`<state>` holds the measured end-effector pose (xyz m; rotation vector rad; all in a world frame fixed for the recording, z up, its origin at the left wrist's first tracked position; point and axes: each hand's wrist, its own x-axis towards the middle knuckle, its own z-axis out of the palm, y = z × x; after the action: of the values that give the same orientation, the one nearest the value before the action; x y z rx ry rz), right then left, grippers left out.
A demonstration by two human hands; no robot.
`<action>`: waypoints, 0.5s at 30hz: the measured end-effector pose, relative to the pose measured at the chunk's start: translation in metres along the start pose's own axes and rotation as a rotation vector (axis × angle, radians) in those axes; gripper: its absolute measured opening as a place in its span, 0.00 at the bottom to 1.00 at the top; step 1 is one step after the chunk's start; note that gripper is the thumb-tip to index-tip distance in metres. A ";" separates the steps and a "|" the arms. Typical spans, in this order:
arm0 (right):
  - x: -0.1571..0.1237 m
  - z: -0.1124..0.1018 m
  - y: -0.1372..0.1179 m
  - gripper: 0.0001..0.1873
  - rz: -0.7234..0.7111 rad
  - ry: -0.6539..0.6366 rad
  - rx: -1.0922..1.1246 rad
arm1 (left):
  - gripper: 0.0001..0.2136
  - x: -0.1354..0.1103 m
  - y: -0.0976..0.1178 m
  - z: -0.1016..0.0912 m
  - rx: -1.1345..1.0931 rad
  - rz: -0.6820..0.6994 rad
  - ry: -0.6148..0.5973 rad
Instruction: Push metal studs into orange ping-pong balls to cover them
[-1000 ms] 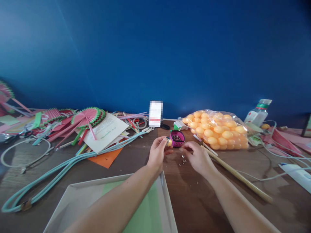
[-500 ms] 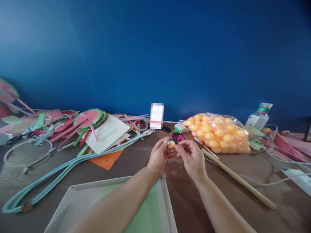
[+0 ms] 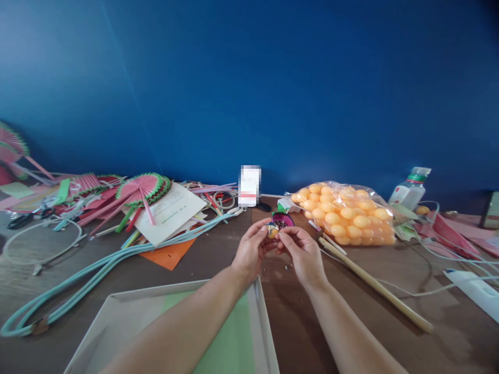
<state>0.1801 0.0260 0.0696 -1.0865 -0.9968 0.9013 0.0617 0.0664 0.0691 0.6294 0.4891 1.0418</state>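
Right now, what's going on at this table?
A person's left hand pinches a small orange ball, with dark bits on it, above the brown wooden table. The right hand, fingertips pinched together, touches the ball's side. Just behind them sits a small round magenta container of dark pieces. A few loose bits lie on the table under the hands. A clear plastic bag of orange balls lies to the right.

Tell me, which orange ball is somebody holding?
The orange ball held in the left hand, with the right hand touching it, in front of the pink dish. The others sit packed in the clear bag.
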 end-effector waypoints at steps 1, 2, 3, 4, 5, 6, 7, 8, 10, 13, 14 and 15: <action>0.000 0.000 0.000 0.09 0.011 -0.006 0.040 | 0.19 0.000 0.000 0.000 0.000 0.005 -0.001; 0.000 0.000 0.001 0.09 0.024 -0.012 0.078 | 0.19 0.000 0.000 0.000 0.001 0.011 -0.003; 0.000 0.000 0.001 0.09 0.039 -0.019 0.113 | 0.19 0.000 0.000 0.000 0.002 0.015 -0.004; 0.000 0.000 0.001 0.09 0.058 -0.027 0.141 | 0.19 0.000 -0.001 0.000 0.003 0.017 -0.004; 0.000 0.000 0.001 0.09 0.077 -0.034 0.163 | 0.19 0.000 -0.001 0.000 0.004 0.017 -0.004; 0.000 0.000 0.001 0.09 0.096 -0.039 0.179 | 0.19 0.000 -0.001 0.000 0.004 0.016 -0.004; 0.001 0.000 0.000 0.09 0.113 -0.045 0.187 | 0.18 0.000 -0.001 0.000 0.003 0.016 -0.003; 0.001 0.000 0.000 0.09 0.129 -0.052 0.188 | 0.18 0.000 -0.001 0.000 0.001 0.019 -0.002; 0.001 0.000 0.000 0.10 0.149 -0.062 0.178 | 0.18 -0.001 -0.001 0.001 0.002 0.029 -0.004; 0.001 0.000 0.000 0.10 0.149 -0.060 0.140 | 0.18 -0.001 0.000 0.001 0.008 0.038 -0.004; 0.001 -0.001 0.000 0.10 0.144 -0.053 0.123 | 0.18 -0.002 -0.001 0.001 0.011 0.041 -0.003; 0.002 -0.001 0.000 0.11 0.143 -0.046 0.104 | 0.17 -0.002 -0.001 0.001 0.014 0.046 0.000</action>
<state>0.1814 0.0272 0.0700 -1.0629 -0.9075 1.0867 0.0621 0.0644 0.0693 0.6560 0.4842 1.0828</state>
